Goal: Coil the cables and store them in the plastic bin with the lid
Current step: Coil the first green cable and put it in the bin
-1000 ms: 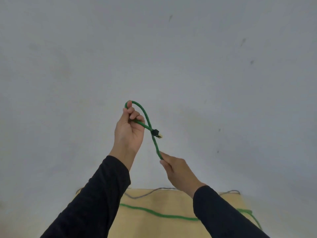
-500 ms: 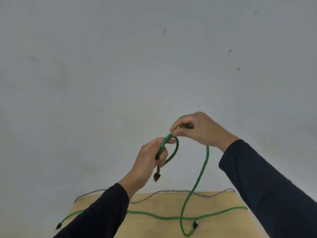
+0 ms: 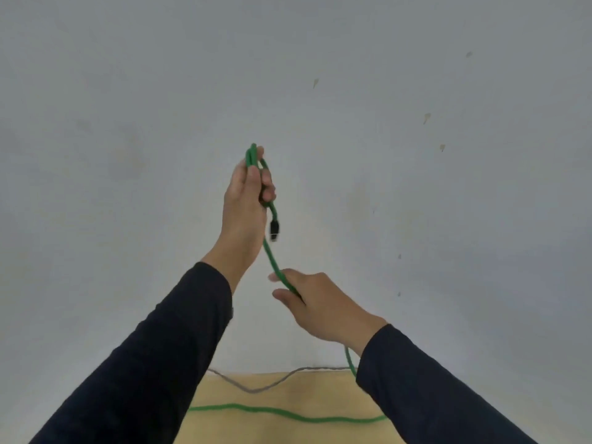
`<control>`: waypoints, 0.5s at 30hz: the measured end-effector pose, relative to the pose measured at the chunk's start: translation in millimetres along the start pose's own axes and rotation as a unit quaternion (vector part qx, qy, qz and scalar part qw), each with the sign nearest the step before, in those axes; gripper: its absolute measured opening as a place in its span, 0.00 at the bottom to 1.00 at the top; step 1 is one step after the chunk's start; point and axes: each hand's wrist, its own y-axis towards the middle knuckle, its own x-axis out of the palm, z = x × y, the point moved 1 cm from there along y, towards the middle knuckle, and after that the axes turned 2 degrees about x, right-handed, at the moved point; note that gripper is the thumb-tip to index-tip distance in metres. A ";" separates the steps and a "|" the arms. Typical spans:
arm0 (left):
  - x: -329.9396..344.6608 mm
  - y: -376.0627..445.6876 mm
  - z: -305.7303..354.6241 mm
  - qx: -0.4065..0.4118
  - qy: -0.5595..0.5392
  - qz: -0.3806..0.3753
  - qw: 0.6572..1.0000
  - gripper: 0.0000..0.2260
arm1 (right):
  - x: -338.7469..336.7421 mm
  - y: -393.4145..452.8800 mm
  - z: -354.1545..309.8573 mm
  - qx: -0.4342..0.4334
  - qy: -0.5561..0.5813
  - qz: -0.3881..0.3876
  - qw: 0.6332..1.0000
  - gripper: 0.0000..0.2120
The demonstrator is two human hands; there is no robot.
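My left hand (image 3: 246, 200) is raised in front of the wall and grips small loops of a green cable (image 3: 272, 257). The cable's black plug (image 3: 274, 230) dangles just below that hand. From there the green cable runs down into my right hand (image 3: 315, 302), which holds it between thumb and fingers. Below the right hand the cable drops behind my sleeve and trails across the wooden table (image 3: 320, 398). A grey cable (image 3: 256, 390) lies along the table's far edge. The plastic bin is not in view.
A plain grey wall (image 3: 128, 123) with a few small marks fills most of the view. Only the far strip of the table shows between my black sleeves.
My left hand has risen with another loop added to its grip. My right hand has dropped from beside the left hand to lower down the cable.
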 end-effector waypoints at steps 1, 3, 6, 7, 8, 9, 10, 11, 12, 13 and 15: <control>-4.6 -2.9 -4.5 0.019 0.127 -0.011 0.992 0.13 | -4.6 -1.9 -6.4 -0.016 -0.004 -0.007 1.000 0.13; -12.7 -17.2 -19.3 0.040 0.285 -0.083 0.954 0.14 | -24.3 -2.1 -18.2 -0.050 -0.040 0.001 0.998 0.11; -23.1 -49.4 -37.1 0.014 0.309 -0.192 0.931 0.15 | -68.0 2.0 -21.6 -0.050 -0.048 0.049 0.996 0.06; -23.1 -60.6 -39.3 -0.001 0.290 -0.217 0.932 0.15 | -81.8 3.2 -18.0 -0.041 -0.023 0.051 0.998 0.05; -21.2 -70.2 -40.3 -0.016 0.262 -0.239 0.935 0.15 | -93.3 3.6 -13.9 -0.033 0.007 0.041 0.999 0.03; -18.0 -77.7 -40.2 -0.034 0.227 -0.252 0.940 0.16 | -100.7 3.4 -9.4 -0.031 0.042 0.025 0.998 0.02; -15.1 -82.1 -39.5 -0.053 0.192 -0.255 0.946 0.17 | -105.3 3.2 -5.6 -0.035 0.080 0.012 0.996 0.02; -11.9 -83.6 -37.6 -0.071 0.159 -0.254 0.952 0.19 | -107.3 3.6 -1.7 -0.044 0.113 0.011 0.993 0.02; -9.6 -82.6 -36.2 -0.089 0.127 -0.252 0.955 0.20 | -107.5 4.1 1.3 -0.052 0.140 0.019 0.989 0.03; -7.4 -81.0 -33.7 -0.109 0.097 -0.253 0.957 0.21 | -106.3 4.4 3.3 -0.058 0.164 0.029 0.984 0.04; -6.3 -76.6 -28.9 -0.144 0.060 -0.255 0.954 0.23 | -102.0 4.2 5.6 -0.069 0.199 0.045 0.977 0.04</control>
